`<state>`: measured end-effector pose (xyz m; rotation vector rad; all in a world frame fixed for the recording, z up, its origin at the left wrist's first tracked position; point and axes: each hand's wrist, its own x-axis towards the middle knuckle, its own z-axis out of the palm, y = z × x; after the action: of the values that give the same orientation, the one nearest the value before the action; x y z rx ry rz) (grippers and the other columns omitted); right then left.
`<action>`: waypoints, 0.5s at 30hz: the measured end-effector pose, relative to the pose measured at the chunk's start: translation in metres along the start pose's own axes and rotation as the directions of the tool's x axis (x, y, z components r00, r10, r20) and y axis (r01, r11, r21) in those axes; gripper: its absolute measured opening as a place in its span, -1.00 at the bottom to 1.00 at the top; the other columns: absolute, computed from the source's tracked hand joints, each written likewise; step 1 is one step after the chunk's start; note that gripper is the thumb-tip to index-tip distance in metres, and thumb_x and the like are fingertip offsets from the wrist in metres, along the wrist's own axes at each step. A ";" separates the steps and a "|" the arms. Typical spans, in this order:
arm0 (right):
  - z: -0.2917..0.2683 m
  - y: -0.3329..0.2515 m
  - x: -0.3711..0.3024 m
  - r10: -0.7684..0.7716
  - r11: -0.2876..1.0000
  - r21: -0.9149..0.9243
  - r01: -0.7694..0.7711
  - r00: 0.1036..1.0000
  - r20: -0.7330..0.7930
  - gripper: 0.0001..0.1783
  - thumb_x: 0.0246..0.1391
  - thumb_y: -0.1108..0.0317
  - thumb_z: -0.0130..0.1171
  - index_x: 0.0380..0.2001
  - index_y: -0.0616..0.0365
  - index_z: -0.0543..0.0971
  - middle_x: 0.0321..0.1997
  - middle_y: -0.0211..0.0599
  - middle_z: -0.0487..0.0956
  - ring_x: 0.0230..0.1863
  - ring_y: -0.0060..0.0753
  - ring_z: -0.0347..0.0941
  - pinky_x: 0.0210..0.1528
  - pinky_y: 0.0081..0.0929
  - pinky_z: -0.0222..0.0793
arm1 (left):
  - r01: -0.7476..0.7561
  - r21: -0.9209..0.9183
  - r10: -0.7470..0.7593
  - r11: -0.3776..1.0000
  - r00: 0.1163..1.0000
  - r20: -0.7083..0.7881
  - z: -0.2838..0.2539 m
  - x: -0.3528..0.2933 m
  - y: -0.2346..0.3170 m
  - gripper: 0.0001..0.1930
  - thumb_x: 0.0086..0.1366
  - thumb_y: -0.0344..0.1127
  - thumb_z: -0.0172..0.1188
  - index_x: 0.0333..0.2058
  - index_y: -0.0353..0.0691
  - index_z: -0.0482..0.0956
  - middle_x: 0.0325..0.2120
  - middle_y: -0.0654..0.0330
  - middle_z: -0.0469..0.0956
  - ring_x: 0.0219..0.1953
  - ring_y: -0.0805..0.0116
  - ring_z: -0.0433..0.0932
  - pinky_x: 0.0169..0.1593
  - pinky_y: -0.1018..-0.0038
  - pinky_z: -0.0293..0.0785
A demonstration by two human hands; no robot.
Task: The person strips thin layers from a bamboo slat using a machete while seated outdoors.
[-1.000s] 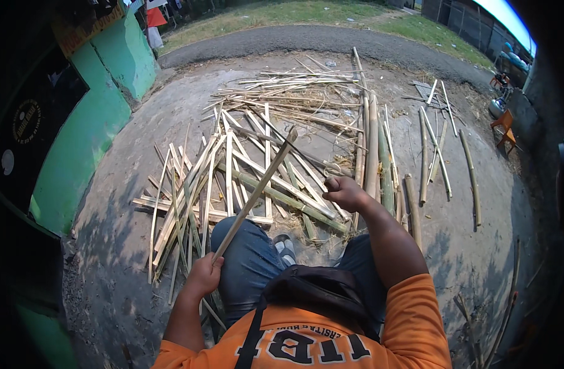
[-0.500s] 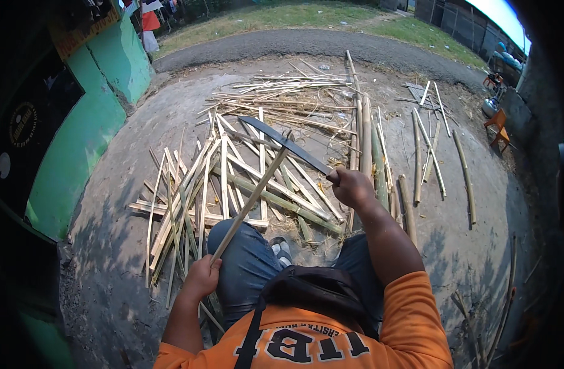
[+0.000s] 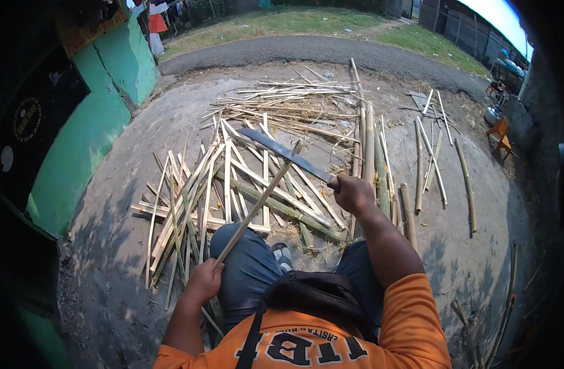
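My left hand [image 3: 203,281] is closed round the lower end of a bamboo strip [image 3: 251,215], which slants up and away to the right above my left knee. In my right hand [image 3: 356,195] is the handle of a machete [image 3: 288,154]. Its long dark blade points up and left, meeting or crossing the strip near its far end; whether the edge has cut in, I cannot tell. Beneath them a loose pile of split bamboo strips [image 3: 194,190] lies on the ground, with a thicker greenish bamboo piece [image 3: 276,206] among them.
Further off lie thin bamboo strips [image 3: 282,104]. Bamboo poles [image 3: 369,144] stretch away at right of centre, with shorter poles [image 3: 465,184] beyond them. A green wall [image 3: 88,144] stands at left, an orange chair [image 3: 499,136] at far right. A road [image 3: 276,49] crosses the back.
The whole view has shifted slightly down. Both hands keep their grips, and the machete blade still lies at the strip's far end, at nearly the same angle.
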<state>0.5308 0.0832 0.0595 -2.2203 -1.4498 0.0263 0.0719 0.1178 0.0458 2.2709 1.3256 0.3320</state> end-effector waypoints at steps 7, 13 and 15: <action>0.031 -0.039 -0.032 -0.513 0.858 -0.024 0.513 0.859 0.011 -0.77 0.07 0.13 0.33 -0.53 -0.03 0.60 -0.62 -0.23 0.59 -0.51 0.00 0.62 -0.40 -0.01 0.52 | 0.014 0.013 -0.014 1.000 1.000 0.003 -0.002 -0.008 0.002 -0.70 0.50 -0.17 0.10 -0.31 -0.31 0.52 -0.44 -0.23 0.58 -0.30 -0.39 0.56 -0.25 -0.10 0.44; 0.016 0.009 0.009 0.066 0.997 0.037 -0.068 0.997 0.052 -0.77 0.26 0.13 0.13 -0.28 -0.03 0.68 -0.26 -0.02 0.71 -0.17 0.10 0.66 -0.10 0.00 0.56 | -0.007 0.000 0.007 1.000 1.000 -0.014 -0.003 -0.003 0.005 -0.71 0.50 -0.17 0.11 -0.31 -0.31 0.52 -0.43 -0.24 0.59 -0.29 -0.39 0.56 -0.24 -0.10 0.45; 0.015 0.008 0.006 0.087 0.995 0.049 -0.089 0.996 0.036 -0.76 0.28 0.13 0.12 -0.24 -0.02 0.69 -0.21 -0.01 0.71 -0.13 0.10 0.66 -0.07 0.00 0.56 | 0.002 0.028 -0.002 1.000 1.000 0.010 -0.005 -0.001 0.003 -0.70 0.50 -0.17 0.11 -0.31 -0.31 0.52 -0.44 -0.24 0.59 -0.28 -0.39 0.56 -0.24 -0.09 0.45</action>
<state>0.5369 0.0916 0.0448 -2.2517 -1.3524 0.1283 0.0715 0.1175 0.0519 2.2906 1.3357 0.3033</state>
